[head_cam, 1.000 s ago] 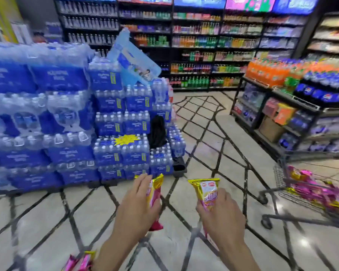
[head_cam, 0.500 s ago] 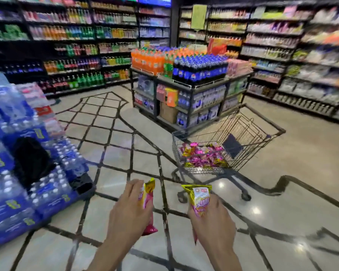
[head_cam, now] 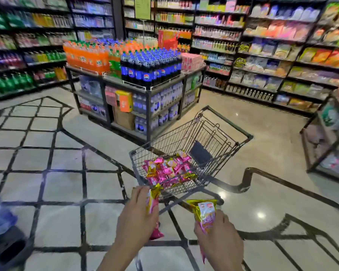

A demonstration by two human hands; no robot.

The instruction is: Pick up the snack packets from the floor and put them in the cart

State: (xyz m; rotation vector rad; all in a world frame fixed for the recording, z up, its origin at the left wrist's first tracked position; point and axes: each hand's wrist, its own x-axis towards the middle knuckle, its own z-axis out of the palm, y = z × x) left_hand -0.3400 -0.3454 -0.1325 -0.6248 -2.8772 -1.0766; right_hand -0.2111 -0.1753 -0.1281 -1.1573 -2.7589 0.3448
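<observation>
My left hand (head_cam: 135, 218) grips a pink and gold snack packet (head_cam: 152, 202) upright, just short of the near corner of the wire shopping cart (head_cam: 226, 153). My right hand (head_cam: 219, 237) grips a second gold and pink snack packet (head_cam: 205, 214), low and in front of the cart's underframe. Several pink and gold packets (head_cam: 167, 170) lie heaped in the cart's basket. Both hands are below the basket's near rim.
A black display rack (head_cam: 149, 89) loaded with orange and blue soda bottles stands right behind the cart. Stocked shelves (head_cam: 272, 55) line the back and right. A water-bottle stack (head_cam: 0, 218) edges in at lower left. The marble floor (head_cam: 57, 182) has black inlay lines.
My view has swung right, away from the water-bottle stacks, and the cart has come close and central. Both hands still hold their packets and are now nearer the basket.
</observation>
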